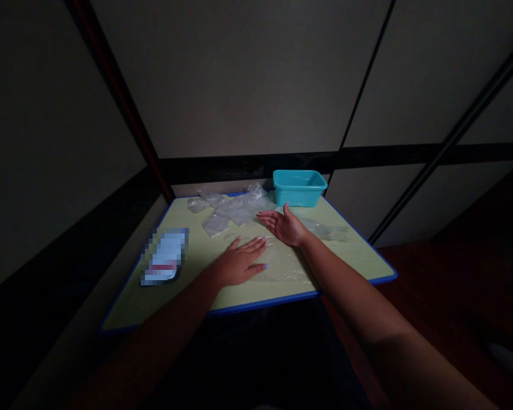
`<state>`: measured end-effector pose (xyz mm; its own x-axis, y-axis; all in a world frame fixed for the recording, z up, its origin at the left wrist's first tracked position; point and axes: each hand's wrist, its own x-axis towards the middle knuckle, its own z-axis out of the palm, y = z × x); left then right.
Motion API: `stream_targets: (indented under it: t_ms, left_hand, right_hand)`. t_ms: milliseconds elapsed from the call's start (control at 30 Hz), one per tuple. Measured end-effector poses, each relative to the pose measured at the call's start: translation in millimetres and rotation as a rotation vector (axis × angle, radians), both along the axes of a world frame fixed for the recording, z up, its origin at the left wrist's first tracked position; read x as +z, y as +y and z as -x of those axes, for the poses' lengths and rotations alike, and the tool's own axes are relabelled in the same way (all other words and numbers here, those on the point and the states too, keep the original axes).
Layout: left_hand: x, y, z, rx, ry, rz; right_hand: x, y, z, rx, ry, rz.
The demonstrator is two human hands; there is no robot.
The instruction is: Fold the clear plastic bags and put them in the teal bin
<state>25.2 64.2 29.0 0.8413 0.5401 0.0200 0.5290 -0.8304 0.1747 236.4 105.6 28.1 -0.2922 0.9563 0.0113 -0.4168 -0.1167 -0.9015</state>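
A clear plastic bag [282, 262] lies spread out on the yellow table near its front edge. My left hand [239, 263] rests palm down on the left part of this bag, fingers stretched out and holding nothing. Farther back, my right hand [285, 226] is turned on its side with fingers extended and thumb up; whether it touches the bag below, I cannot tell. Several crumpled clear plastic bags [239, 208] lie loosely piled beyond my hands. Another clear bag [325, 229] lies flat to the right of my right hand, partly behind my wrist.
A turquoise plastic basket [300, 195] stands at the table's back right. A phone-like device [166, 256], its screen blurred out, lies at the left side. The table [128, 310] has a blue rim and stands against a panelled wall [239, 85].
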Motion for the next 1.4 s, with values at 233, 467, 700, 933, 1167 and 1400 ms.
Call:
stream_targets:
  t_ms: [233,467,700,933,1167,1400]
  left_hand:
    - [3.7,-2,0,0.003,-0.003,-0.02]
    - [0.0,-2,0,-0.011,0.029,0.016]
    - [6.5,5,5,0.053,-0.057,-0.002]
    - [13.2,12,16,0.159,-0.243,0.014]
    - [9.2,17,18,0.192,-0.332,0.109]
    - [6.3,23,20,0.246,-0.386,0.086]
  right_hand:
    - [-1.7,0,-1,0.007,0.005,-0.018]
    - [-1.2,0,-1,-0.007,-0.002,0.012]
    - [3.6,-3,-5,-0.044,-0.006,0.009]
    - [9.1,-4,-13,-0.105,-0.223,-0.064]
    - [8.1,-5,-12,-0.217,-0.908,-0.409]
    - [24.2,-39,2,-0.166,-1.316,-0.606]
